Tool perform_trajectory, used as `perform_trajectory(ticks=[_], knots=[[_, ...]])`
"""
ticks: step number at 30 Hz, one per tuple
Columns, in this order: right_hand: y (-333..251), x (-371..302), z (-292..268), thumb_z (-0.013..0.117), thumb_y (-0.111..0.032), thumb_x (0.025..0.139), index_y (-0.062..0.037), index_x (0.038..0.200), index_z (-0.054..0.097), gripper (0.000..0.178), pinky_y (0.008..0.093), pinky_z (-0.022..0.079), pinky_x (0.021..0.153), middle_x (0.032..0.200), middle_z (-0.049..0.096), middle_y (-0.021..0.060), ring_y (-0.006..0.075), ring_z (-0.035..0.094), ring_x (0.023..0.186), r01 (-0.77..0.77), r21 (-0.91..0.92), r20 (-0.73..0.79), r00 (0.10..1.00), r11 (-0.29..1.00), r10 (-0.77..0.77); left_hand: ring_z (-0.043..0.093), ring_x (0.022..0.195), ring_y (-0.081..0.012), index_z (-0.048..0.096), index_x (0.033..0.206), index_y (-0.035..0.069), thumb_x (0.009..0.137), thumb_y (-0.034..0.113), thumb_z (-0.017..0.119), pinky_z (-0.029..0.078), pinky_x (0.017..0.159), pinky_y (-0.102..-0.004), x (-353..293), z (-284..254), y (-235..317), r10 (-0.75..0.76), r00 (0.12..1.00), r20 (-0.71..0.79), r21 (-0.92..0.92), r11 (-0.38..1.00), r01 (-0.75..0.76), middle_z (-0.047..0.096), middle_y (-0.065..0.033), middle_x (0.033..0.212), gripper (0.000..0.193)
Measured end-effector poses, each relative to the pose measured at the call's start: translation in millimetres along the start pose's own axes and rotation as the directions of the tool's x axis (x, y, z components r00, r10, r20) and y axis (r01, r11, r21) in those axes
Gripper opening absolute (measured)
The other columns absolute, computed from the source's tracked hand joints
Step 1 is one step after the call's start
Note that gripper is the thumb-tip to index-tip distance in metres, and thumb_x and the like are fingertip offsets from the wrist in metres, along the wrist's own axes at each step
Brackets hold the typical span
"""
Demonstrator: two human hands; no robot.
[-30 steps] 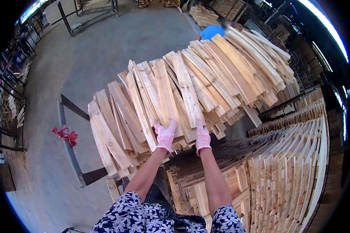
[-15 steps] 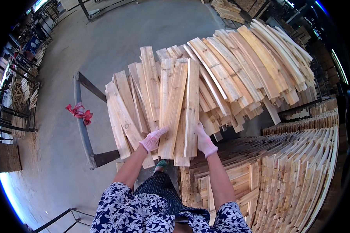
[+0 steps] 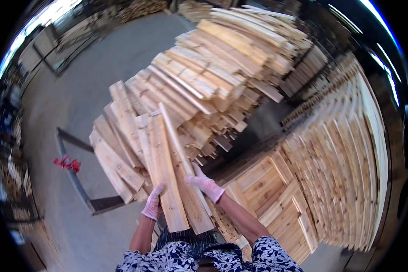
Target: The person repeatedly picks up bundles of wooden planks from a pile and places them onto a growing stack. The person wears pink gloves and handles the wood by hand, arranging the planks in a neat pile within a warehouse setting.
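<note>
Several wooden boards (image 3: 168, 186) lie between my two gloved hands, their near ends close to my body and their far ends over the pile. My left hand (image 3: 154, 203), in a pale pink knit glove, is closed on the left edge of these boards. My right hand (image 3: 205, 185), gloved alike, grips their right side, by a narrow board (image 3: 173, 131) standing on edge. The undersides of the boards and some fingertips are hidden. Beyond stretches a long pile of loose boards (image 3: 192, 68), fanned out and overlapping.
A grey metal frame (image 3: 74, 174) with a red cloth (image 3: 68, 163) tied on it stands left of the pile. On the right rise tall, close stacks of boards (image 3: 335, 177), with panel-like wooden pieces (image 3: 263, 188) beside them. Grey concrete floor (image 3: 95, 59) extends at the left.
My hands have drawn the boards nearer to my body, and their near ends now reach my waist. The view has turned to the right, so the pile slants across it.
</note>
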State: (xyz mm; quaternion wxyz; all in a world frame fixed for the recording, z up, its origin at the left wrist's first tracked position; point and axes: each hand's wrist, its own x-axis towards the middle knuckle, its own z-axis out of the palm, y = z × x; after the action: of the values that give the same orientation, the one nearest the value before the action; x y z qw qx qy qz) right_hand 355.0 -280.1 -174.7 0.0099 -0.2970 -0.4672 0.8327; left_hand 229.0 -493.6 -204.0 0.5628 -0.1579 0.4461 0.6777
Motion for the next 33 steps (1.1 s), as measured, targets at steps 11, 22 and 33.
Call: perform_trajectory(ticks=[11,22,33], knots=[[34,-226,-45,0.073,-0.035,0.087,-0.0058,0.162,0.017,0.098,0.0373,0.025,0.121,0.16,0.033,0.0174,0.0287,0.032,0.147,0.38,0.025,-0.357,0.867,0.925,-0.347,0.067,0.109,-0.0234,0.04,0.146,0.007,0.09,0.026,0.076,0.06,0.09,-0.0398,-65,101,-96,-0.013,0.97,0.244,0.34,0.938,-0.072,0.063,-0.0107,0.127,0.07],[170,-455,-123,0.069,-0.023,0.093,-0.007,0.161,0.022,0.084,0.0347,0.037,0.113,0.153,0.042,0.0122,0.024,0.043,0.137,0.54,-0.054,-0.953,0.224,0.84,-0.206,0.063,0.12,-0.033,0.025,0.154,-0.001,0.079,0.067,0.073,0.048,0.104,-0.0382,-54,272,-332,-0.524,0.784,0.332,0.941,0.125,-0.315,0.062,-0.0265,0.132,0.112],[296,-524,-218,0.077,-0.033,0.082,-0.0044,0.155,0.035,0.089,0.0422,0.04,0.112,0.15,0.046,0.027,0.0408,0.049,0.136,-0.108,-0.014,-0.977,-0.21,0.994,-0.036,0.066,0.112,-0.0414,0.045,0.137,0.001,0.086,0.055,0.067,0.051,0.097,-0.0454,-69,295,-422,-0.391,0.857,0.334,0.887,-0.178,-0.427,0.067,-0.0265,0.118,0.077]])
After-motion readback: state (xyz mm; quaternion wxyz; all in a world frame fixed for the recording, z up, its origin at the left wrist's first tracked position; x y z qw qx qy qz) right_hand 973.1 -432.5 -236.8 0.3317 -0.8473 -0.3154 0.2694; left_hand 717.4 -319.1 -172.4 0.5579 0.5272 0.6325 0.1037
